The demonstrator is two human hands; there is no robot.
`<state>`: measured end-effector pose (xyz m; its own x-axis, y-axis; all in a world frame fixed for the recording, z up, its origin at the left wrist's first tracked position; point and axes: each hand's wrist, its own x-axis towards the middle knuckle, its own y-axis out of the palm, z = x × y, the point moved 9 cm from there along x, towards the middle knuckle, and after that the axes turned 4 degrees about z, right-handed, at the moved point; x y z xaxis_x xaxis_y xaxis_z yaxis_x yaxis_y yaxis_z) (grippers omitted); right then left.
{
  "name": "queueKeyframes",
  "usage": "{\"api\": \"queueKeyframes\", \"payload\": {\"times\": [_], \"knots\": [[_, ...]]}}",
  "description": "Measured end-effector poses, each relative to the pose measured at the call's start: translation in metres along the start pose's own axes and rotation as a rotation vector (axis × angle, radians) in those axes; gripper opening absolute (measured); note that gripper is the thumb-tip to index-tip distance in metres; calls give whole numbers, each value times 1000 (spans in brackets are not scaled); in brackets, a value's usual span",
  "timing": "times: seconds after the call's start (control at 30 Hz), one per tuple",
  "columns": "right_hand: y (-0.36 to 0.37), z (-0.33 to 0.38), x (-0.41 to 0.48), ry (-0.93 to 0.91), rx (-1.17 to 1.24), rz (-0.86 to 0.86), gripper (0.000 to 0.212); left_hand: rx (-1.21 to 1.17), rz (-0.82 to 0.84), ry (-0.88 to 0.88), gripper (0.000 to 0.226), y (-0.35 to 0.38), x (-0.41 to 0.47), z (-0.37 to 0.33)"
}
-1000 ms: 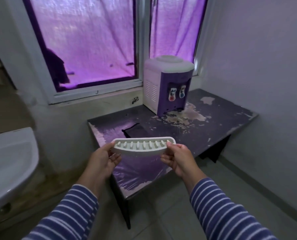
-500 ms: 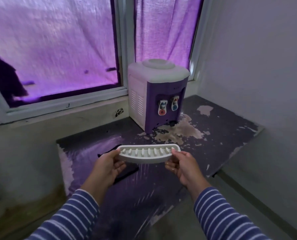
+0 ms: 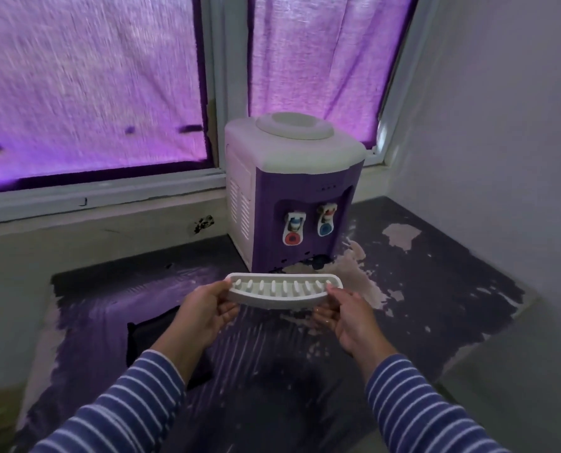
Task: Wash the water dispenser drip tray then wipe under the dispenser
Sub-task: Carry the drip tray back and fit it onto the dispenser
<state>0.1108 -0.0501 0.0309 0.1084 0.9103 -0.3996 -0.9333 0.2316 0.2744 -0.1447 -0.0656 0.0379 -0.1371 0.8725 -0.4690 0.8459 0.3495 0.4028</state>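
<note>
A white slotted drip tray [image 3: 284, 291] hangs level in the air just in front of the purple and white water dispenser [image 3: 292, 194]. My left hand [image 3: 204, 313] grips the tray's left end, and my right hand [image 3: 349, 317] grips its right end. The dispenser stands at the back of the table, with a red tap and a blue tap on its front. A dark cloth [image 3: 148, 335] lies on the table below my left forearm, partly hidden by the sleeve.
The dark table top [image 3: 436, 289] has peeling patches, most of them in front of the dispenser. A window with purple curtains [image 3: 93, 86] runs behind it. A white wall [image 3: 501, 109] closes the right side, and the floor shows at lower right.
I have come closer to the table, and the tray has moved forward to just in front of the dispenser's base. The sink at the left has left the view.
</note>
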Motion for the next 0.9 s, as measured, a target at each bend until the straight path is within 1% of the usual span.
{"api": "queueKeyframes", "payload": {"times": [0.07, 0.27, 0.4, 0.53, 0.67, 0.77, 0.83, 0.9], "knots": [[-5, 9, 30, 13, -26, 56, 13, -9, -40, 3, 15, 12, 14, 8], [-25, 36, 106, 50, -120, 199, 19, -9, -186, -12, 11, 49, 51, 36], [-41, 44, 143, 95, -154, 255, 7, -23, -257, -19, 10, 68, 67, 58], [-53, 45, 171, 118, -192, 308, 3, -55, -312, -24, 10, 84, 79, 77], [-59, 38, 193, 150, -206, 323, 8, -45, -364, -17, 12, 84, 93, 88], [-61, 32, 206, 173, -200, 320, 8, -51, -383, -24, 8, 84, 102, 93], [-60, 27, 211, 211, -187, 322, 8, -44, -390, -22, 5, 84, 108, 96], [-60, 20, 216, 254, -177, 319, 7, -33, -403, -20, 7, 84, 114, 97]]}}
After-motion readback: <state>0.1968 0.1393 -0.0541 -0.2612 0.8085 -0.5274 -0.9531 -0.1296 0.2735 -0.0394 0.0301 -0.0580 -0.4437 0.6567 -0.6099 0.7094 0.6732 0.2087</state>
